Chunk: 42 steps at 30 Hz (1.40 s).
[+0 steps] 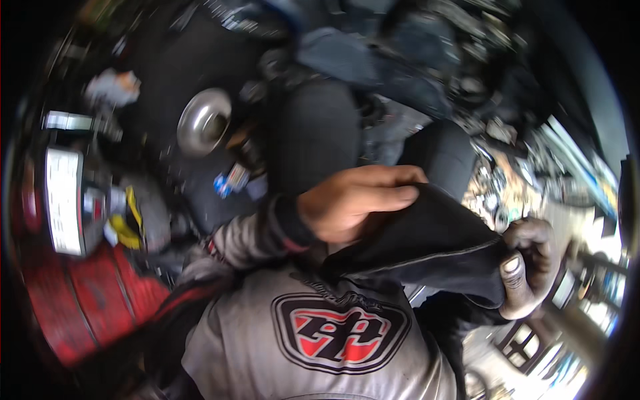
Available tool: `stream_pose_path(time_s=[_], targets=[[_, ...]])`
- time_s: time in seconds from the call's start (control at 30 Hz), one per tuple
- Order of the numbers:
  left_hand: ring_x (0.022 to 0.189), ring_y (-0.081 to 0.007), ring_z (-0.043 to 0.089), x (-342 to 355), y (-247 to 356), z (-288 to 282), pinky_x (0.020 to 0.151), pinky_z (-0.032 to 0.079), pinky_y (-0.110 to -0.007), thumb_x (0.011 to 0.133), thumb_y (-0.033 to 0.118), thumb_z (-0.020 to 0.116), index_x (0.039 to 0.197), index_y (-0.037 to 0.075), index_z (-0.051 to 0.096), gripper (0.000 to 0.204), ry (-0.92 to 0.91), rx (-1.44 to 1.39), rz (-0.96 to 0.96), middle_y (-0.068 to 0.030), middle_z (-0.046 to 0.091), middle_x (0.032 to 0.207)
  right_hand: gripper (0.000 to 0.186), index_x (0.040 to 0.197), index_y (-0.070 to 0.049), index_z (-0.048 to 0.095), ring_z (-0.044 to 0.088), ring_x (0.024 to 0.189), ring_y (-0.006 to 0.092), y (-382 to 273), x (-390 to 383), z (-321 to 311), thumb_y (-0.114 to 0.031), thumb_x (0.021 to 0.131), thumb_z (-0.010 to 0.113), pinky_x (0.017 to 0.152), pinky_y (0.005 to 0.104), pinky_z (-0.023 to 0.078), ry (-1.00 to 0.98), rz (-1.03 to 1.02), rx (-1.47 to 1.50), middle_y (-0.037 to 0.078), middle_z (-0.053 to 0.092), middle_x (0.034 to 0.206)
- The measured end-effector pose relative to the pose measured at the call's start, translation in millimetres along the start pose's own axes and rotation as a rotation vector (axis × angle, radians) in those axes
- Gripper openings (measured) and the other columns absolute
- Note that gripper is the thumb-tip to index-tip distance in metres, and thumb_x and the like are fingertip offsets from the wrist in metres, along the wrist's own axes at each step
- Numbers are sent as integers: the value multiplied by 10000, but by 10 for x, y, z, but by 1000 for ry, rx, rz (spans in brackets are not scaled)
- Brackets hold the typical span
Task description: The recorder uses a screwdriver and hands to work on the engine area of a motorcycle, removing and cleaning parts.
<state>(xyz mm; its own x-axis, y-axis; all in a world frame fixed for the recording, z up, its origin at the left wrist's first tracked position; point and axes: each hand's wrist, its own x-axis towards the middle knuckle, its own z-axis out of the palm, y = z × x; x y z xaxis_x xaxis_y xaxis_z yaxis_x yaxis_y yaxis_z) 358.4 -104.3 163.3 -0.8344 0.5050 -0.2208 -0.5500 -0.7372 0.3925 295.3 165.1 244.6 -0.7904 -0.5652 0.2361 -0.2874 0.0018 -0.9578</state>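
A piece of black fabric (427,240), with a pale seam across it, is stretched between my hands in front of my chest. My left hand (357,200) pinches its upper left corner between thumb and fingers. At the other end, my right hand (530,270) has its thumb and curled fingers closed on the fabric; its skin is smudged dark. What the fabric belongs to does not show. My left arm wears a grey sleeve (243,243) with a black cuff.
A shiny metal bowl (205,123) lies at the far left. Nearer on the left are a red drum (93,300) and a yellow-and-grey item (130,220). Blurred metal parts (503,180) clutter the right. My dark-clad knees (317,127) are ahead.
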Motion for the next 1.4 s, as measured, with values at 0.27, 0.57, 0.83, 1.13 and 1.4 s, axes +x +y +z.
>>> stream_pose_path(time_s=[0.27, 0.57, 0.83, 1.13, 1.4], targets=[[1080, -202, 648, -381, 279, -769, 903, 531, -330, 1055, 211, 485, 1257, 6, 535, 292, 209, 833, 469, -138, 644, 1203, 264, 1188, -8, 657, 688, 978, 298, 1130, 630, 48, -61, 931, 625, 866, 370, 507, 50, 207, -932, 192, 700, 1096], [1207, -200, 553, 98, -19, -727, 997, 473, -357, 980, 178, 642, 1354, 16, 487, 437, 294, 1087, 474, -93, 541, 1339, 268, 1181, -26, 672, 650, 830, 120, 1119, 579, 219, -97, 923, 685, 770, 280, 509, 234, 232, -484, 97, 726, 949], [852, -103, 611, 443, -430, -348, 711, 456, -260, 1076, 279, 416, 1098, 7, 605, 332, 461, 633, 539, -51, 634, 901, 382, 1121, -46, 628, 687, 661, 306, 594, 701, 1368, -85, 741, 634, 576, 378, 555, -26, -337, -541, 142, 652, 867], [1199, -199, 399, 335, 50, -548, 989, 297, -336, 1048, 327, 393, 1338, -31, 383, 462, 71, 636, 693, -106, 416, 1287, 787, 1387, 61, 448, 481, 1244, 457, 578, 752, 1219, -570, 923, 528, 1064, 511, 371, 478, -469, -374, 298, 482, 1328], [1507, -284, 210, 369, 207, -498, 1236, 156, -403, 1023, 371, 373, 1552, -65, 186, 710, -241, 560, 860, -155, 222, 1631, 1308, 1520, 124, -89, 85, 1503, 489, 624, 507, 1549, -772, 820, 559, 1203, 499, 128, 78, -464, -215, 406, -46, 1576]])
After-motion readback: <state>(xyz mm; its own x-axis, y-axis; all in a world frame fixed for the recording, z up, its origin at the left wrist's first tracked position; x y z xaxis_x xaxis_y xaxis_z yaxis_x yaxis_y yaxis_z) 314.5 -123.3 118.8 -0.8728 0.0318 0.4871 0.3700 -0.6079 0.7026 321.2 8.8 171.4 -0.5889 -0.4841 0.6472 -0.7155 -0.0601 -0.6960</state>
